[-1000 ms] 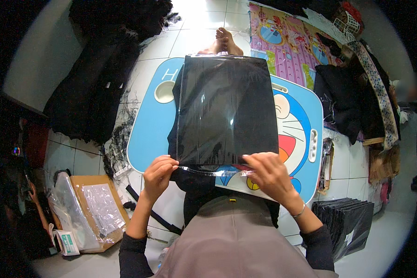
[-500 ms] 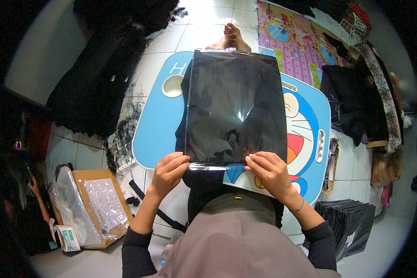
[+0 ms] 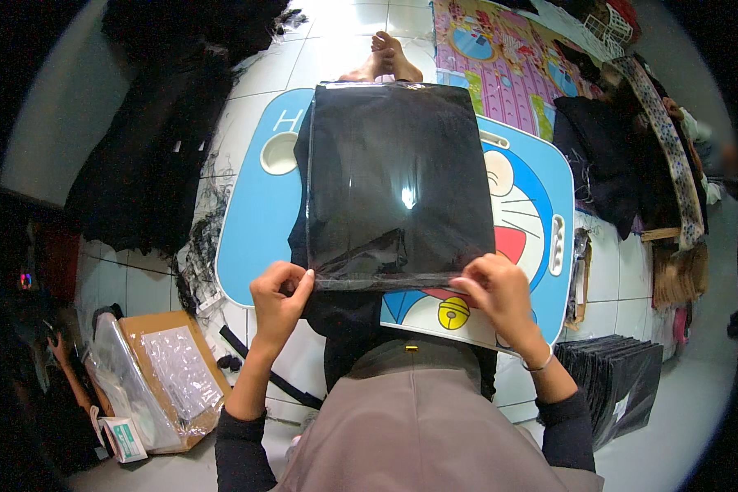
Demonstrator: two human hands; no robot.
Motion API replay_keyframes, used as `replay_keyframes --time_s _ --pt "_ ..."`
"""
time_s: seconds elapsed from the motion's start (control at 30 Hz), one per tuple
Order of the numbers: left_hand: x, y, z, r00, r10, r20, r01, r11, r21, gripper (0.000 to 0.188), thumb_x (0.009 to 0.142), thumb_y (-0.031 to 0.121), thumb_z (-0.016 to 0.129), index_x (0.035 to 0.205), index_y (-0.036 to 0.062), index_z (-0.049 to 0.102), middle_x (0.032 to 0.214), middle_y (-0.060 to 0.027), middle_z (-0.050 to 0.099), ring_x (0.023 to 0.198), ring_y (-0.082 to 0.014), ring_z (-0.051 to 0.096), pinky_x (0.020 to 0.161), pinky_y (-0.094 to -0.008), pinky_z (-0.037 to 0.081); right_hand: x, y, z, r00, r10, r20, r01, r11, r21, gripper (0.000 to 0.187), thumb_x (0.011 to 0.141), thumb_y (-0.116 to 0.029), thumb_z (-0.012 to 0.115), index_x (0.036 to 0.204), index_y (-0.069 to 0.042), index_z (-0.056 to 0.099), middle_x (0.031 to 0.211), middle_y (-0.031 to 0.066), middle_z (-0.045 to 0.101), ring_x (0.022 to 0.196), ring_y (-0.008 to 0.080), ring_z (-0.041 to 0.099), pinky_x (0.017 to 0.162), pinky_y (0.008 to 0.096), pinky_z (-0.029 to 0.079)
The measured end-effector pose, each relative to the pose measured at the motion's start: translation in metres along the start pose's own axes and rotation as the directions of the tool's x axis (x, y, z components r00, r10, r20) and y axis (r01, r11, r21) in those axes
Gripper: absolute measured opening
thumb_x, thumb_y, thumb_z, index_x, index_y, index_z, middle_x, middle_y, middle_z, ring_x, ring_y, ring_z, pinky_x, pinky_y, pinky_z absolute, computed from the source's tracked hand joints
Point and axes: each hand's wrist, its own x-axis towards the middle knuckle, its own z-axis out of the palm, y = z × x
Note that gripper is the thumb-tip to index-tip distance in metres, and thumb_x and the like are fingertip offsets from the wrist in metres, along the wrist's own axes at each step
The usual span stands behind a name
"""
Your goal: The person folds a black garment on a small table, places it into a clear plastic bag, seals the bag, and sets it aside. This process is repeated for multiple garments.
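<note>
Two hands are pinching the near edge of a shiny clear plastic bag (image 3: pixel 394 156).
I am seeing the bag lying on the blue cartoon bench (image 3: pixel 250 238), with something flat and black showing through. The left hand's (image 3: pixel 279 297) fingers are gripping the near left corner, and the right hand's (image 3: pixel 507 302) fingers are gripping near the right one. Wrinkles are showing by the folded strip (image 3: pixel 385 282), so uneven pulling could be making it crooked, and trapped air could be leaving a bump.
</note>
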Motion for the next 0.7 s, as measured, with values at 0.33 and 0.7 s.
replay_keyframes --time_s 0.33,0.7 --pt "-0.013 -0.002 0.013 0.885 0.454 -0.1 -0.403 0.856 0.324 0.012 0.076 -0.002 0.068 0.086 0.0025 0.066 0.088 -0.0078 0.061 0.082 -0.0229 0.058 0.076 -0.0354 0.046 -0.032 0.037 0.014 0.912 0.044 -0.408 0.007 0.993 0.122 0.02 0.076 0.005 0.068 0.095 0.0 0.065 0.099 0.0101 0.051 0.076 0.019 0.056 0.067 0.0295 0.048" --pt "-0.053 0.008 0.016 0.92 0.373 0.125 -0.364 0.689 0.626 0.046 0.08 0.0 0.056 0.126 0.0002 0.057 0.117 -0.0094 0.064 0.12 -0.0214 0.054 0.115 -0.0545 0.003 -0.033 0.046 -0.008 0.957 0.064 -0.282 -0.057 0.998 0.03 0.024 0.08 0.008 0.056 0.101 0.0 0.066 0.093 0.0129 0.061 0.081 0.0254 0.06 0.071 0.0343 0.05"
